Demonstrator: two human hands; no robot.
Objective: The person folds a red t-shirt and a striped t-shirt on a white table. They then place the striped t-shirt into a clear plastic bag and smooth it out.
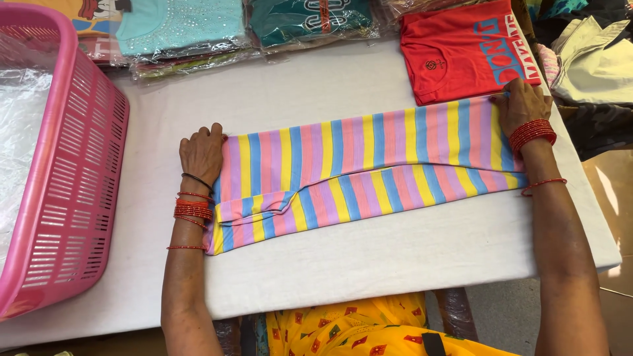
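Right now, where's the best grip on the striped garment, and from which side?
Probably at its two short ends. The striped garment lies flat as a long folded band across the white table; the left hand and right hand already press those ends. Pinch the end edges from above.

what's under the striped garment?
The striped garment lies flat on the white table, which shows all around it. The left hand and right hand press its ends. Anything beneath the fabric is covered.
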